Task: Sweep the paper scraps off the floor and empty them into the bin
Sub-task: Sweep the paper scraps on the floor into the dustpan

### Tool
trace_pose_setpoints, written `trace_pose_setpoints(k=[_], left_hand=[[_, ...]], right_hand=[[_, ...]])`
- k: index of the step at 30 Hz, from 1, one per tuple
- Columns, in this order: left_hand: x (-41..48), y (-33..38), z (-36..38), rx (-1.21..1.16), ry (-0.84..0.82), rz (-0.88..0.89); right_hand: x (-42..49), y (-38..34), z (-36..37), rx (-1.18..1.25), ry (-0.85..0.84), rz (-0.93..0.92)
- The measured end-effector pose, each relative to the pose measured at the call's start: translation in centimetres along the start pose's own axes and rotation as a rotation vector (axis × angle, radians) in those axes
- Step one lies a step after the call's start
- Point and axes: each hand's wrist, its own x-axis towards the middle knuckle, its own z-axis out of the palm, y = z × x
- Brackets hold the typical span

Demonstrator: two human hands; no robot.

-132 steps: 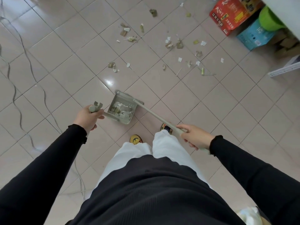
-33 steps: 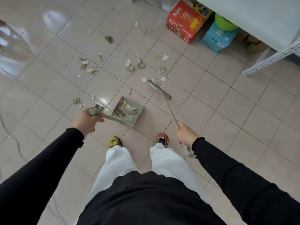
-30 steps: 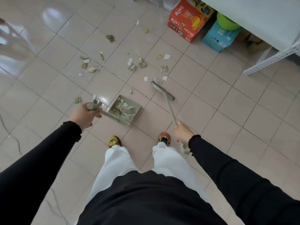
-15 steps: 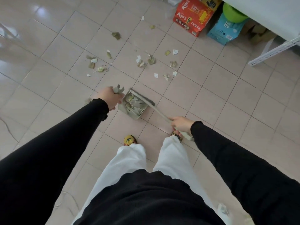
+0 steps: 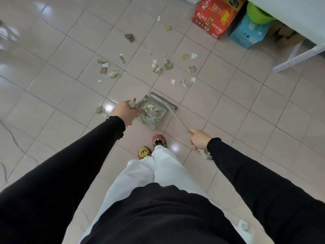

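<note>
A grey-green dustpan (image 5: 152,112) sits on the tiled floor just ahead of my feet, with several paper scraps inside. My left hand (image 5: 124,112) grips its handle at the left side. My right hand (image 5: 199,139) grips the broom handle (image 5: 177,118), and the broom head (image 5: 163,100) lies along the far edge of the dustpan. Several paper scraps (image 5: 162,66) lie scattered on the tiles beyond the pan, with another cluster of scraps (image 5: 107,69) to the left and one scrap (image 5: 99,110) beside my left hand. No bin is in view.
A red carton (image 5: 215,14), a blue box (image 5: 248,34) and a green bowl-like thing (image 5: 257,14) stand at the back right under a white table (image 5: 299,18). A thin cable (image 5: 12,136) runs over the floor at left. My shoes (image 5: 152,147) stand behind the dustpan.
The broom head swept from the scattered scraps back to the dustpan's mouth. My left hand moved the dustpan forward and to the right. The view tilted slightly.
</note>
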Motion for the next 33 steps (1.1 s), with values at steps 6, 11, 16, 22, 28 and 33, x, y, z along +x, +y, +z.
trace_pose_setpoints(k=[6,11,16,22,28,33], left_hand=[[-0.5,-1.3,-0.6,-0.065,0.039,-0.006],[-1.9,-4.6,-2.8,-0.176,0.081,-0.044],[-4.2,-9.8,-6.6,-0.310,0.136,-0.085],[-8.2,-17.5,-12.9,-0.403,0.188,-0.096],[-11.0,-27.0,-19.6,-0.392,0.150,-0.085],[-11.5,-32.2,-23.8,-0.360,0.128,-0.073]], right_hand=[[-5.3,2.7,-2.8,0.053,-0.068,-0.044],[-5.5,1.4,-2.5,0.085,-0.062,-0.092],[-4.2,-2.6,0.4,0.127,-0.058,-0.149],[-3.8,-8.4,8.0,0.163,-0.053,-0.220],[-3.5,-12.5,18.2,0.142,0.048,-0.234],[-2.8,-14.7,24.8,0.043,0.147,-0.199]])
